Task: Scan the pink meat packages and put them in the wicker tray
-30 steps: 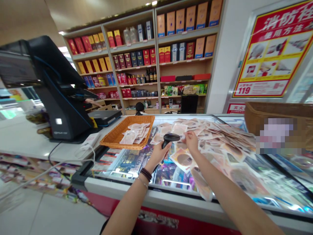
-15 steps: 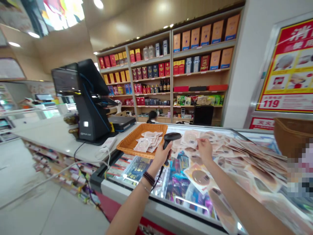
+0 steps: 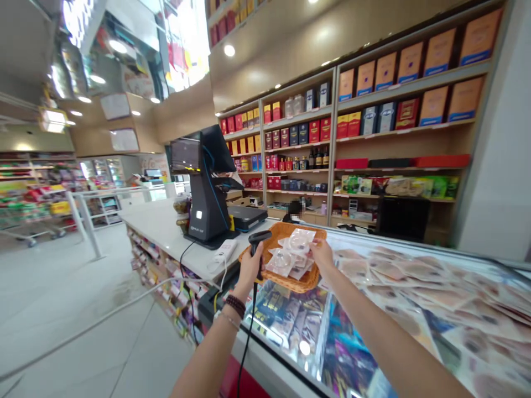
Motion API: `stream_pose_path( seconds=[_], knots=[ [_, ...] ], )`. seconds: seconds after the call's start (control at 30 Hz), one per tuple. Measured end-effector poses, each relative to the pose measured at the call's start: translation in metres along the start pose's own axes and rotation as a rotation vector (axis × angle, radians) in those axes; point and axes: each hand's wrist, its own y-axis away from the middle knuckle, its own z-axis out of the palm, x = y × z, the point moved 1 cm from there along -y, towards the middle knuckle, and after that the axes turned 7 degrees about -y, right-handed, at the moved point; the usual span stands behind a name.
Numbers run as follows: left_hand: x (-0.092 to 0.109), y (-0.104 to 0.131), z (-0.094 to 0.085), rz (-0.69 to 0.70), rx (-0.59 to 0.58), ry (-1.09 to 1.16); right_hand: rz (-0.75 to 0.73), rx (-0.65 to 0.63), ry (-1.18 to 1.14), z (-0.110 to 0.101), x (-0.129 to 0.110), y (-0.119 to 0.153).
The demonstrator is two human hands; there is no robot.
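My left hand (image 3: 250, 267) is wrapped round the handle of a black barcode scanner (image 3: 260, 237), its cord hanging down in front of the counter. The scanner's head sits by the left side of an orange wicker basket (image 3: 299, 286). My right hand (image 3: 322, 255) pinches the edge of a flat clear packet (image 3: 301, 239) with something round inside. That packet is over the basket's right part, above several similar packets (image 3: 281, 262) lying in it. More flat packets (image 3: 415, 271) with round brownish contents spread over the glass top to the right of my right forearm.
A black checkout terminal (image 3: 211, 193) stands on the white counter (image 3: 153, 213), with a flat black device (image 3: 248, 218) and a white power strip (image 3: 225, 251) close by. Colourful goods show through the glass case (image 3: 323, 331). Boxed goods (image 3: 388, 119) fill shelves behind. A white cable (image 3: 136, 304) crosses at left.
My right hand has moved left from the spread packets to over the basket, carrying a packet. The scanner has shifted from the basket's right side to its left. The view has turned left.
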Motion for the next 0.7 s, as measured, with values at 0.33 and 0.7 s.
stream_pose_path(
  seconds=[0.33,0.7],
  knots=[
    [-0.013,0.012,-0.025,-0.047,0.008,-0.02,-0.167,-0.262,0.138,-0.002,0.027,-0.003],
    [0.037,0.036,0.056,0.016,-0.198,0.083,-0.3,-0.008,0.3,-0.178,-0.065,-0.024]
  ],
)
